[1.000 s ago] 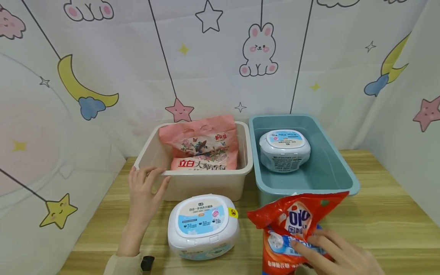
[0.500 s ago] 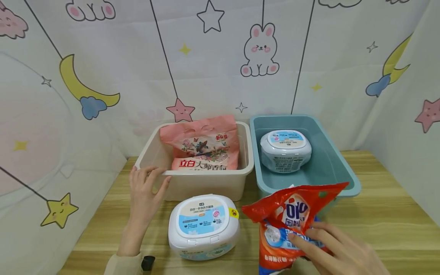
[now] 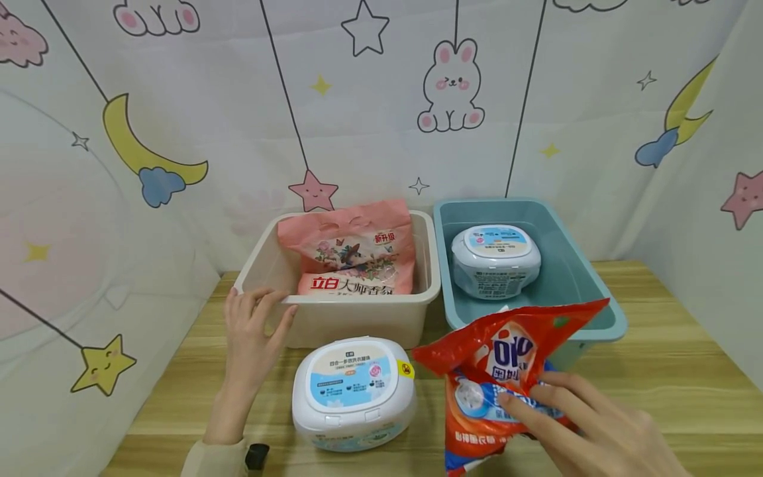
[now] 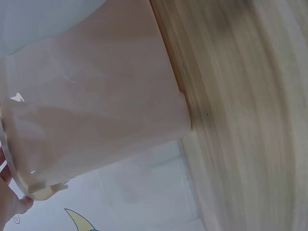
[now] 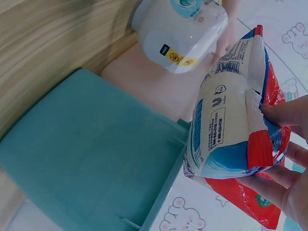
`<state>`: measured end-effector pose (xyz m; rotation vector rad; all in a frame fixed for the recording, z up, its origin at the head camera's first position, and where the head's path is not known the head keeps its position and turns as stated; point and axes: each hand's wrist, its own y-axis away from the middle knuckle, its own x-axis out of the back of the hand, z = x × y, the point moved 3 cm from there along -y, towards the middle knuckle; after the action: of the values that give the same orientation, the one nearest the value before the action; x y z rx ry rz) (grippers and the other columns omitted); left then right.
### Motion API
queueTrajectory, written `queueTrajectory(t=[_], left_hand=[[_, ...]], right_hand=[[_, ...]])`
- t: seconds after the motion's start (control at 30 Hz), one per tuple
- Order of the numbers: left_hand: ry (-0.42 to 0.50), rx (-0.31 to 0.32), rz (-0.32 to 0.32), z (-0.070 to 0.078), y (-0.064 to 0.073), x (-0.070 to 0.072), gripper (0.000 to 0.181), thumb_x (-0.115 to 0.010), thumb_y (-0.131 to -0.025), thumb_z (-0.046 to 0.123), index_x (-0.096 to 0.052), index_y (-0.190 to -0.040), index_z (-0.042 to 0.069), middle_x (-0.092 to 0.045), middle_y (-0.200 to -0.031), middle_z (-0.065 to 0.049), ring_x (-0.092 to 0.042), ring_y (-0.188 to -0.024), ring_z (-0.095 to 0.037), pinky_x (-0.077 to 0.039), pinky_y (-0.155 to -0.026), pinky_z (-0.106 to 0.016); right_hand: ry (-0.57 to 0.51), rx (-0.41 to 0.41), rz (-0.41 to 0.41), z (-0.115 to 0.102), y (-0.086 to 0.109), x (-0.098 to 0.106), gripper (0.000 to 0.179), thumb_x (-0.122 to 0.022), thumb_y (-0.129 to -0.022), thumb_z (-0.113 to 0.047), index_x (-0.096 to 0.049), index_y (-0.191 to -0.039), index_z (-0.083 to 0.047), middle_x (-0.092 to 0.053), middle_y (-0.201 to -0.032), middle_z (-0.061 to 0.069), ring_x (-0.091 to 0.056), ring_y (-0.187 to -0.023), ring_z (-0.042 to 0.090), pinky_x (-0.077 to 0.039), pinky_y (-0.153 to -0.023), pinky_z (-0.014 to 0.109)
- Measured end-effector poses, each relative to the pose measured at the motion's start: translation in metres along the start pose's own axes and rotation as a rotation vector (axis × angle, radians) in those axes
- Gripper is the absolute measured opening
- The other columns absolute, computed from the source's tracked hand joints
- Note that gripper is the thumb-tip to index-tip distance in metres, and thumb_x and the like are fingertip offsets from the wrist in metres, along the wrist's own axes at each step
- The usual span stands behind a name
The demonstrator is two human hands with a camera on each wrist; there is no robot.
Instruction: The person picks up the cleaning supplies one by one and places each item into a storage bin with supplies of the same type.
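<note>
My right hand [image 3: 587, 417] holds a red and blue bag of OMO laundry detergent [image 3: 507, 371] in front of the teal bin [image 3: 575, 278]. The bag's top corner overlaps that bin's front rim in the head view. In the right wrist view the thumb is on the bag's printed white back [image 5: 226, 96] and the fingers are on its other side. My left hand [image 3: 253, 331] grips the front left corner of the cream bin [image 3: 352, 324], fingers over the rim and thumb outside. Inside that bin leans a pink detergent bag [image 3: 357, 255].
A white lidded tub [image 3: 352, 391] with a blue label stands on the wooden table [image 3: 673, 371] before the cream bin. A similar tub [image 3: 495, 262] sits in the teal bin. The bins stand side by side against a cartoon-printed curtain [image 3: 369, 132].
My right hand has raised the OMO bag and moved it slightly toward the teal bin, its top edge now higher. The left hand has stayed at the cream bin's rim.
</note>
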<state>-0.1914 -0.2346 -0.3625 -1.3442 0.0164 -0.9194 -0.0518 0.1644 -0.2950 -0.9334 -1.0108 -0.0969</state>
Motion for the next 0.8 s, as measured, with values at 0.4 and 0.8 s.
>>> queueTrajectory(t=[0.4, 0.8], left_hand=[[0.013, -0.006, 0.019, 0.000, -0.001, -0.001, 0.048, -0.052, -0.096, 0.047, -0.066, -0.100, 0.000, -0.058, -0.100, -0.019, -0.049, -0.098, -0.037, -0.018, -0.111, -0.067], [0.009, -0.005, 0.014, 0.001, -0.001, -0.001, 0.049, -0.051, -0.096, 0.048, -0.066, -0.100, 0.001, -0.058, -0.100, -0.019, -0.049, -0.097, -0.038, -0.018, -0.110, -0.067]], right_hand=[[-0.007, -0.026, 0.024, 0.006, -0.016, 0.010, 0.048, -0.023, -0.103, -0.050, -0.064, -0.123, -0.034, -0.069, -0.096, -0.011, -0.064, -0.088, 0.008, -0.051, -0.053, 0.015], [-0.058, 0.052, 0.148, 0.015, -0.034, 0.009, 0.043, -0.033, -0.103, -0.039, -0.072, -0.108, -0.022, -0.069, -0.087, -0.003, -0.064, -0.081, 0.015, -0.055, -0.052, 0.031]])
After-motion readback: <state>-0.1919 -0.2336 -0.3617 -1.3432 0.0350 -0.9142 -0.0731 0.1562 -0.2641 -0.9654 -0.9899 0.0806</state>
